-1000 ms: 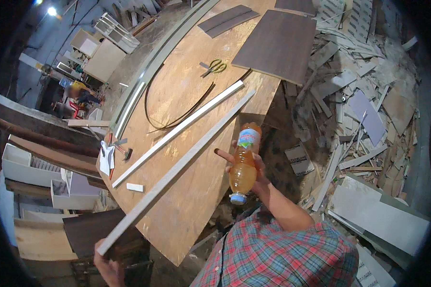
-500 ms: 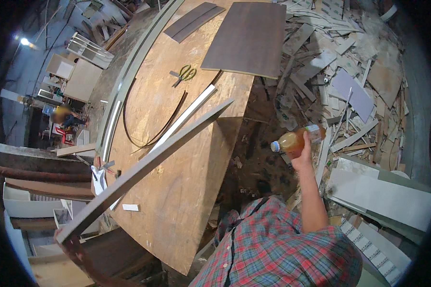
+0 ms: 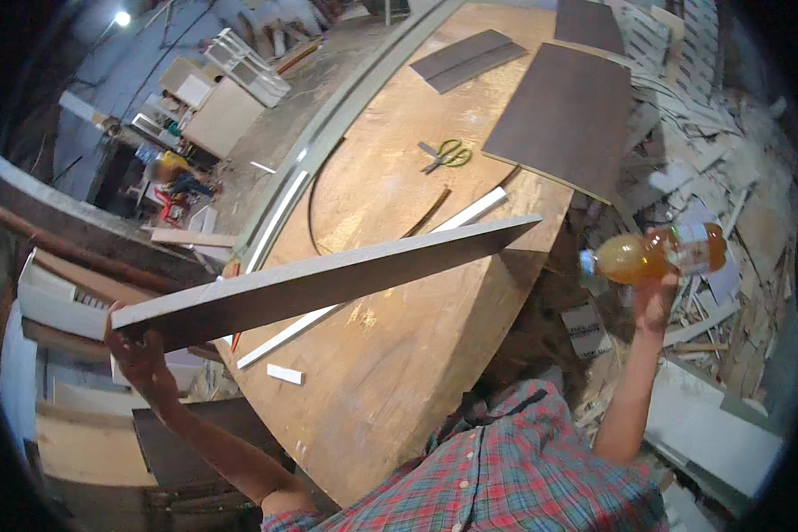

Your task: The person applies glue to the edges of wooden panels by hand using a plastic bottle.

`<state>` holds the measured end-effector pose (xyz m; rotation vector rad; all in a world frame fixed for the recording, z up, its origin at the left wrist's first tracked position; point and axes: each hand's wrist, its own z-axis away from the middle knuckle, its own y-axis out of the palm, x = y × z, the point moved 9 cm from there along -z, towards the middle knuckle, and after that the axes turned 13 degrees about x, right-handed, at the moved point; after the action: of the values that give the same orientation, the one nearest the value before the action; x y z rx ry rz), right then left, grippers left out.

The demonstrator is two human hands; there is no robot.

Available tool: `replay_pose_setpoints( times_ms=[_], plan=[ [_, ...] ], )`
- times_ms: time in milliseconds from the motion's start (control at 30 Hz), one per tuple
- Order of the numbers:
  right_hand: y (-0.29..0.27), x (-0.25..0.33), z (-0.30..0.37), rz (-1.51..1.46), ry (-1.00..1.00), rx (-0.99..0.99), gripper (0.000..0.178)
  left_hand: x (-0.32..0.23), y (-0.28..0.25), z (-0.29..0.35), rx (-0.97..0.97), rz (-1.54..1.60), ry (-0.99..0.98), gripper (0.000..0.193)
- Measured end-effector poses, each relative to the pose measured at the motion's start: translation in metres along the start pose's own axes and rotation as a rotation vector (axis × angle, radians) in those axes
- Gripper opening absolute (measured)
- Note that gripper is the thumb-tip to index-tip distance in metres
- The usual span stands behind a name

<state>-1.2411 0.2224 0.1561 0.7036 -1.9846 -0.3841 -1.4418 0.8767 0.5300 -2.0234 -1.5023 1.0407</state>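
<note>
My left hand (image 3: 142,359) grips the near left end of a long narrow dark board (image 3: 355,279) with a pale edge. The board slants across the workbench (image 3: 355,390), its far end reaching over the bench's right side. Out to the right, my right hand (image 3: 654,301) is closed round a plastic bottle (image 3: 634,257) of amber liquid, lying sideways in the grip with its cap to the left. Green-handled scissors (image 3: 448,155) rest on the bench beyond the board. Partly hidden under the board are a white strip (image 3: 310,321) and a curved dark edging band (image 3: 430,213).
A large dark panel (image 3: 563,120) and a smaller dark panel (image 3: 467,60) lie at the bench's far end. Scrap boards (image 3: 683,177) litter the floor on the right. A small white piece (image 3: 285,374) sits on the near bench. Far left, a person in yellow (image 3: 176,168) sits.
The held board has swung up and turned to show its dark broad face, and my left hand has come into fuller view. The bottle has risen and moved right. My view has shifted.
</note>
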Motion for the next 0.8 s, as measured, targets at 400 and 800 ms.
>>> replay_pose_setpoints(
  times_ms=[400, 800],
  plan=[
    [-0.056, -0.116, -0.095, -0.182, 0.275, -0.348, 0.056, 0.046, -0.011, -0.007, -0.104, -0.097, 0.061, 0.047],
    [-0.053, -0.158, -0.16, 0.254, 0.231, -0.274, 0.045, 0.023, -0.042, -0.027, -0.102, -0.28, -0.173, 0.054]
  ],
)
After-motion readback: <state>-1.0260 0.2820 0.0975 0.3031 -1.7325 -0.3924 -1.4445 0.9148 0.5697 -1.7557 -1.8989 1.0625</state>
